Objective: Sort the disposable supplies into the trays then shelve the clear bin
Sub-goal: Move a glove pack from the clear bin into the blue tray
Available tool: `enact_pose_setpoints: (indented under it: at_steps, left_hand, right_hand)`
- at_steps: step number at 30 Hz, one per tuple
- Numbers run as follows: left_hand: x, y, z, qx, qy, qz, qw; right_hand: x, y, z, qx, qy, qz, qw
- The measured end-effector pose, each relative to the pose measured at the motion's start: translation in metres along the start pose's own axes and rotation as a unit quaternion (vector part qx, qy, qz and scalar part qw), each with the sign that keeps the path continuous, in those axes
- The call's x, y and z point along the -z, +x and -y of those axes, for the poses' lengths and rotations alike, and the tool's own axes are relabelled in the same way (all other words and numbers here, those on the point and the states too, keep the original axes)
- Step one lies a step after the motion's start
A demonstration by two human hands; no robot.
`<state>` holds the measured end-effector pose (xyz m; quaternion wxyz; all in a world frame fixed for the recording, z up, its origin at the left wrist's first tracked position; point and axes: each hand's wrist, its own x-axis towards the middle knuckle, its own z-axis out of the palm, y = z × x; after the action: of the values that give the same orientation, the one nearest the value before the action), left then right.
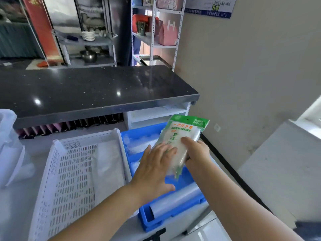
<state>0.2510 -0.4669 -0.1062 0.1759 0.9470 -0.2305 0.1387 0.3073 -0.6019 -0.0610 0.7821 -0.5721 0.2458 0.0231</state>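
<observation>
A pack of disposable gloves (182, 134) with a green header hangs tilted above the blue tray (173, 221). My right hand (198, 150) grips its lower right side. My left hand (154, 169) lies flat against the pack's lower left face, fingers spread. The blue tray holds clear plastic bags at its far end and a roll of clear film (175, 200) at its near end. Left of it stands a white perforated tray (69, 180) with white plastic packs lying in its right half.
A clear bin (8, 145) stands at the left edge of the white table. A black counter (86, 91) runs across behind the trays, with white shelves (156, 115) under its right end. A beige wall is on the right.
</observation>
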Motion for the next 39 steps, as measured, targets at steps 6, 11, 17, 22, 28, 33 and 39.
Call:
enact_pose_setpoints:
  at_steps: [6, 11, 17, 22, 28, 33, 39]
  left_hand:
    - [-0.001, 0.023, 0.033, -0.01, -0.012, -0.226, 0.974]
    - [0.011, 0.044, 0.073, 0.239, -0.386, -0.193, 0.87]
    - [0.004, 0.059, 0.113, 0.306, -0.556, -0.116, 0.764]
    - [-0.013, 0.069, 0.123, 0.339, -0.629, -0.076, 0.695]
    - [-0.025, 0.082, 0.126, 0.353, -0.597, -0.028, 0.72]
    - [-0.03, 0.092, 0.119, 0.383, -0.596, -0.044, 0.705]
    - [-0.038, 0.109, 0.115, 0.401, -0.537, -0.062, 0.74]
  right_hand:
    - [-0.02, 0.009, 0.006, -0.034, 0.026, 0.034, 0.998]
    - [-0.015, 0.02, 0.007, 0.235, -0.249, -0.035, 0.939]
    - [-0.012, 0.05, 0.035, 0.513, -0.557, 0.042, 0.651]
    - [-0.02, 0.084, 0.045, 0.477, -0.668, 0.12, 0.558]
    - [-0.025, 0.132, 0.044, 0.503, -0.619, 0.205, 0.568]
    - [-0.019, 0.174, 0.044, 0.388, -0.649, 0.322, 0.569]
    - [-0.029, 0.211, 0.045, 0.353, -0.697, 0.362, 0.509]
